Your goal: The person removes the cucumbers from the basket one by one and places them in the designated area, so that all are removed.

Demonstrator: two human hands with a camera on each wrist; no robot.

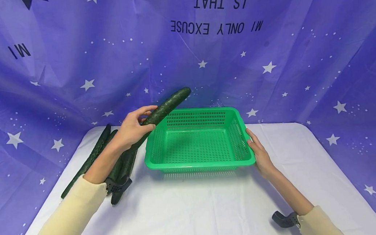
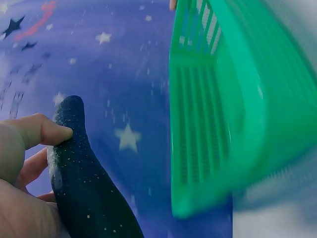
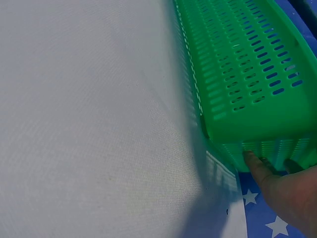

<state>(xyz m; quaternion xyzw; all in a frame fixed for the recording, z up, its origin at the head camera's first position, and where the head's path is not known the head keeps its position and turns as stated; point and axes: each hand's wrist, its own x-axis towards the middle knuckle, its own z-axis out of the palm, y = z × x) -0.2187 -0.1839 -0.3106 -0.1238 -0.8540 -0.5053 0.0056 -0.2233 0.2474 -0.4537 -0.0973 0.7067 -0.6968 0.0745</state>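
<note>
In the head view my left hand (image 1: 134, 126) pinches a dark green cucumber (image 1: 167, 106) between thumb and fingers. The cucumber is tilted, its far end raised over the back left of a green plastic basket (image 1: 196, 166). The left wrist view shows the thumb pressing near one end of this cucumber (image 2: 89, 178). No item is visible inside the basket. At the basket's right end my right hand (image 1: 261, 156) rests against the outer wall and rim. Its fingertips (image 3: 251, 161) touch the slotted end wall from outside in the right wrist view.
Several more cucumbers (image 1: 91, 159) lie on the left of the white-covered table (image 1: 198, 211), partly hidden by my left forearm. A purple star-patterned curtain (image 1: 171, 60) hangs behind and around the table. Each wrist wears a dark band (image 1: 285, 220).
</note>
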